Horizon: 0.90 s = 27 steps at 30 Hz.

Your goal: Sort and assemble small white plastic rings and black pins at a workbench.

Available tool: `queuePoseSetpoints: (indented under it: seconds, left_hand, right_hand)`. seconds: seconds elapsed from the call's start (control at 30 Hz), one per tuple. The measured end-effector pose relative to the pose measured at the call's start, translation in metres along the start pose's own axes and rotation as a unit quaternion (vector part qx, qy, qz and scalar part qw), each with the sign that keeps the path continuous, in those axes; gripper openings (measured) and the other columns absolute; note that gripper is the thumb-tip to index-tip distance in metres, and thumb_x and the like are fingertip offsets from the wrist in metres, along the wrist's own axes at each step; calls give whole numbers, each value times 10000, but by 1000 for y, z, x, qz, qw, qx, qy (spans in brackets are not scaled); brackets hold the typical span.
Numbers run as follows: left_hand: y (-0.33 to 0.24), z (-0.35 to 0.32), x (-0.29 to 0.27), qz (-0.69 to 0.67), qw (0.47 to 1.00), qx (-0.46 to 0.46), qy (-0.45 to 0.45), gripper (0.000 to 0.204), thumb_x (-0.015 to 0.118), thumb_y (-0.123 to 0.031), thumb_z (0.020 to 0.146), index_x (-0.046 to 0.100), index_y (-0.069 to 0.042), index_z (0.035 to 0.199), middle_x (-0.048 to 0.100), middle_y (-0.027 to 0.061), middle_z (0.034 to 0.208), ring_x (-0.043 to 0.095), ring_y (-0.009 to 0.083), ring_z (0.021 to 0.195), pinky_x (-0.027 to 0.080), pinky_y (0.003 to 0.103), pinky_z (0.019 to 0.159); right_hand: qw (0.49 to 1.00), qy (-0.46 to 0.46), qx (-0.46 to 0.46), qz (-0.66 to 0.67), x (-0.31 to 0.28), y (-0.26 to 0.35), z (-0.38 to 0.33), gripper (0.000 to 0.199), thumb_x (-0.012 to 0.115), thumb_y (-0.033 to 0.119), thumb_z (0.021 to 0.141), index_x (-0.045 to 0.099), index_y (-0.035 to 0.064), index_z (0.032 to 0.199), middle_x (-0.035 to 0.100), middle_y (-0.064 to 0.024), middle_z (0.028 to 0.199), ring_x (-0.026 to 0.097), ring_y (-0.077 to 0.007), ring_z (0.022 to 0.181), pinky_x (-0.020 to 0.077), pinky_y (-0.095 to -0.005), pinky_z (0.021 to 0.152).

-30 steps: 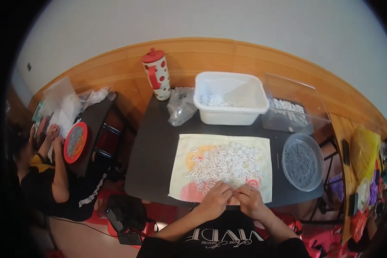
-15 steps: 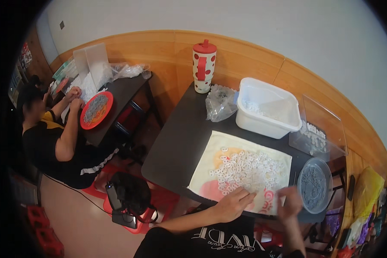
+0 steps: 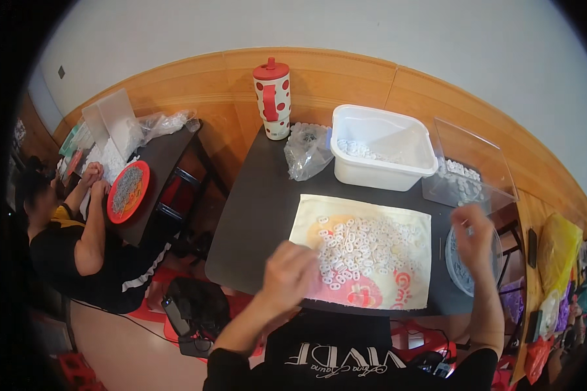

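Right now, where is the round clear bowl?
In the head view, the round clear bowl sits on the right side of the table, right of the pale cloth, partly hidden by the right hand.

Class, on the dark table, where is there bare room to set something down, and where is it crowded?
Bare tabletop lies left of the cloth, bordered by the tumbler, plastic bag and left hand. The right side is crowded: clear case, round tub, right hand. White pieces cover the cloth's middle.
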State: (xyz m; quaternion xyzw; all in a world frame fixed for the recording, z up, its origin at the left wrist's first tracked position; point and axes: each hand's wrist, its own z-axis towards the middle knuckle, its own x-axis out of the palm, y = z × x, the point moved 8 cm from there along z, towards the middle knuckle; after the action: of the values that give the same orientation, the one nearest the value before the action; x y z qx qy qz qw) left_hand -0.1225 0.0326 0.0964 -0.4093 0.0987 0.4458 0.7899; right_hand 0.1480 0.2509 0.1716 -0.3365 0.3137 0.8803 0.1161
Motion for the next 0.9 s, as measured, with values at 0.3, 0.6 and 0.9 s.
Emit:
queuePoseSetpoints:
  seconds: [0.3, 0.6, 0.9]
  left_hand:
    - [18, 58, -8, 80, 995, 4, 54, 203, 756, 8, 770, 715, 3, 969, 671, 131, 898, 651, 299, 830, 533, 364, 712]
    - [6, 24, 109, 113, 946, -13, 302, 633, 728, -274, 864, 491, -89, 1421, 367, 242, 1494, 359, 474, 1328, 363, 572, 1025]
    - [-8, 6, 134, 85, 929, 120, 339, 520, 697, -136, 860, 566, -71, 1359, 451, 194, 1468, 396, 462, 1355, 395, 533, 1060]
  right_hand:
    - [963, 183, -191, -47, 64, 73, -73, 187, 695, 66, 692, 651, 40, 872, 612, -106, 859, 625, -288, 770, 510, -388, 669]
    - [961, 224, -150, -65, 97, 59, -104, 246, 656, 57, 707, 662, 36, 951, 622, -136, 1003, 613, -289, 799, 514, -385, 693]
    - [957, 209, -195, -46, 105, 55, -102, 332, 643, 78, 717, 693, 35, 1042, 592, -182, 1214, 598, -312, 936, 515, -393, 814]
